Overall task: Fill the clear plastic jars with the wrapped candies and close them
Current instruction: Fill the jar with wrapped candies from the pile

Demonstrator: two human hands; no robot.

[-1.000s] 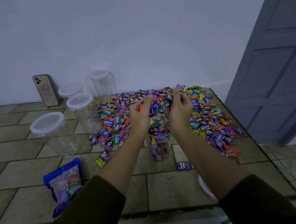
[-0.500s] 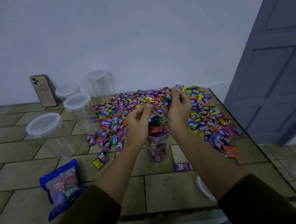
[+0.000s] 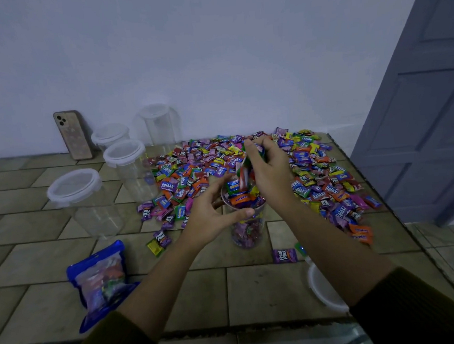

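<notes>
- Head view: the open jar stands upright on the tiled desk, long axis vertical and mouth up. It sits at the near edge of the candy pile and is filled to the rim.
- The right hand is above the mouth, fingers curled, pinching a bunch of wrapped candies that points down.
- The left hand is spread and relaxed beside the rim, thumb across the jar's front. I cannot tell whether it touches the jar.
- The hands hide part of the rim, and the held candies are blurred. The right forearm half covers a white lid.
- Half a second ago the left hand was curled over the mouth. Now it is lower and spread.
</notes>
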